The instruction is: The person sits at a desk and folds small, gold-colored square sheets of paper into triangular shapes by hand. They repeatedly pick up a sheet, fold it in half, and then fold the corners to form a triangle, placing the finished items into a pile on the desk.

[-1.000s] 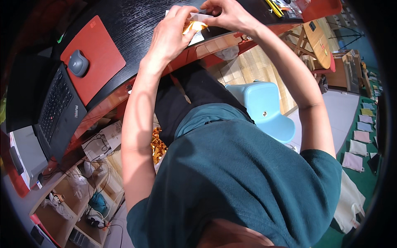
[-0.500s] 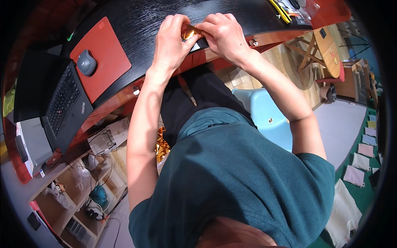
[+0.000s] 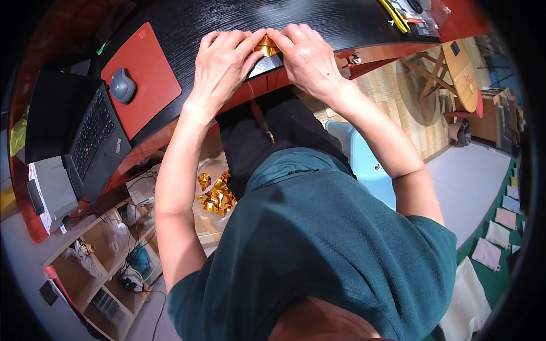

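Note:
Both hands meet at the near edge of the black desk [image 3: 196, 25], over a small piece of shiny gold foil paper [image 3: 266, 48]. My left hand [image 3: 220, 65] grips the foil's left side between thumb and index finger, its other fingers bent toward the desk. From the other side my right hand [image 3: 307, 58] has its index fingertip at the foil's top; the right thumb is mostly hidden. The two index fingertips nearly touch above the foil, which looks folded, with a crease across it. Just below it shows a small pale, shiny patch at the desk edge.
A laptop [image 3: 94, 133], a grey mouse [image 3: 121, 86] and a red mouse pad [image 3: 153, 74] are to the left. Below the desk, a clear bag holds crumpled or folded gold pieces [image 3: 218, 199]. A light-blue stool [image 3: 364, 156] stands right of my legs. Cubby shelves [image 3: 94, 250] hold cables.
My hands have spread slightly apart and lowered around the foil, so more of it shows. My left forearm has swung left, and the bag of gold pieces is more visible.

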`<action>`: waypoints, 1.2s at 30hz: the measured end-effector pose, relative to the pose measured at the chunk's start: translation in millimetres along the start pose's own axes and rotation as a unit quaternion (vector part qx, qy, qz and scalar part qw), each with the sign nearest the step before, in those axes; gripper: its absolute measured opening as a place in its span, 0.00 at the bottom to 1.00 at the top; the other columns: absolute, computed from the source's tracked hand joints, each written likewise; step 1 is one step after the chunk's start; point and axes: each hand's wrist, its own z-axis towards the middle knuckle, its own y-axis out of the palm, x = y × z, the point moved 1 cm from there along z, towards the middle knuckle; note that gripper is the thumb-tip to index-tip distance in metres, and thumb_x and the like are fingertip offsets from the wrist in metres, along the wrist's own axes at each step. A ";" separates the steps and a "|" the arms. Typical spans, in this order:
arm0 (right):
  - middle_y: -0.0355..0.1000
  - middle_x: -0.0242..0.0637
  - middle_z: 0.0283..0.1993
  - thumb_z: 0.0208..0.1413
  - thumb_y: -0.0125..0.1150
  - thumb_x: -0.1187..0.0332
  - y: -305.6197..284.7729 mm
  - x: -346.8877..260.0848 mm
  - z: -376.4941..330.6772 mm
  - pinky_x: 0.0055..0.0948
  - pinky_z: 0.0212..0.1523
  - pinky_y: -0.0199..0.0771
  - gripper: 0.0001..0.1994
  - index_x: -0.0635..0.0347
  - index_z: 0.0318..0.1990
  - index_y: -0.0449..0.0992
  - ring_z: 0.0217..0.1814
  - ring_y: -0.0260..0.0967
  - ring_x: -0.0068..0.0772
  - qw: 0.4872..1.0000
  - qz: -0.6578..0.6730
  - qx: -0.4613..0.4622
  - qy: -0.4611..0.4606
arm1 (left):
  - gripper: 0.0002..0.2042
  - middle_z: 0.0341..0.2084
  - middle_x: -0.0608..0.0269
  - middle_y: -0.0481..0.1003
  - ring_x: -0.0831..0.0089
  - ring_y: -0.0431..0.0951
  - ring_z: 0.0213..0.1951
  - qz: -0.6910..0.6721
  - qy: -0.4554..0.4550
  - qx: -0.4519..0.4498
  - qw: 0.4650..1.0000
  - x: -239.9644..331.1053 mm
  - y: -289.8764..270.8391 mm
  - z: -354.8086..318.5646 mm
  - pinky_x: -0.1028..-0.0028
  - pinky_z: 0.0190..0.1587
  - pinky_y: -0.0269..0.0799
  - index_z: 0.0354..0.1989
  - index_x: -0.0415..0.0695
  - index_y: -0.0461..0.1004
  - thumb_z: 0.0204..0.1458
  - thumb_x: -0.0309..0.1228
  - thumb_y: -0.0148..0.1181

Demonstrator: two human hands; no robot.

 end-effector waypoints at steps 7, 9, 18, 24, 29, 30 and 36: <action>0.71 0.34 0.43 0.61 0.66 0.59 -7.6 -9.5 0.5 0.37 0.52 0.71 0.18 0.58 0.54 0.77 0.49 0.70 0.39 0.998 -0.060 -0.019 -0.015 | 0.15 0.45 0.70 0.80 0.68 0.79 0.50 0.026 -0.011 -0.015 0.999 1.9 -3.1 1.5 0.63 0.58 0.68 0.54 0.53 0.83 0.60 0.41 0.66; 0.71 0.35 0.44 0.61 0.67 0.59 -10.6 -5.8 -6.1 0.39 0.54 0.71 0.19 0.59 0.55 0.77 0.50 0.70 0.40 1.000 -0.011 -0.020 -0.014 | 0.18 0.45 0.68 0.80 0.68 0.78 0.50 0.019 -0.025 -0.030 0.999 6.6 -6.8 -2.4 0.64 0.56 0.69 0.56 0.52 0.82 0.60 0.44 0.66; 0.73 0.33 0.42 0.53 0.67 0.69 -5.2 3.6 -27.0 0.38 0.53 0.73 0.18 0.59 0.52 0.80 0.47 0.72 0.39 0.996 0.025 0.038 -0.071 | 0.25 0.49 0.66 0.79 0.67 0.78 0.50 0.049 -0.033 -0.010 0.998 35.0 -4.2 -30.8 0.66 0.53 0.71 0.62 0.53 0.78 0.55 0.40 0.70; 0.74 0.30 0.42 0.51 0.63 0.68 -7.6 -4.2 -31.5 0.34 0.52 0.73 0.18 0.54 0.52 0.82 0.45 0.72 0.32 0.990 -0.034 0.077 -0.113 | 0.20 0.48 0.68 0.81 0.70 0.79 0.47 0.096 0.006 0.050 0.994 34.7 11.4 -41.3 0.66 0.52 0.69 0.56 0.53 0.81 0.54 0.35 0.71; 0.75 0.25 0.43 0.53 0.64 0.65 -7.8 5.9 -27.7 0.38 0.58 0.71 0.16 0.48 0.51 0.82 0.46 0.73 0.30 0.986 -0.052 0.064 -0.147 | 0.16 0.47 0.72 0.81 0.71 0.79 0.46 0.083 -0.008 0.064 0.994 34.5 7.3 -41.5 0.67 0.51 0.67 0.51 0.53 0.83 0.53 0.34 0.71; 0.76 0.23 0.42 0.55 0.66 0.64 -9.2 5.8 -26.9 0.40 0.59 0.69 0.13 0.47 0.48 0.82 0.46 0.74 0.30 0.987 -0.046 0.076 -0.137 | 0.16 0.46 0.73 0.82 0.71 0.79 0.46 0.065 -0.013 0.066 0.996 33.9 6.0 -41.8 0.67 0.51 0.66 0.51 0.54 0.83 0.52 0.34 0.72; 0.78 0.29 0.34 0.57 0.68 0.66 -0.8 17.5 -3.5 0.37 0.57 0.69 0.03 0.50 0.38 0.83 0.40 0.76 0.35 0.990 0.102 0.096 -0.011 | 0.10 0.36 0.64 0.82 0.68 0.81 0.37 -0.182 -0.177 0.101 0.962 35.6 -2.0 -23.7 0.69 0.44 0.74 0.44 0.44 0.85 0.53 0.29 0.72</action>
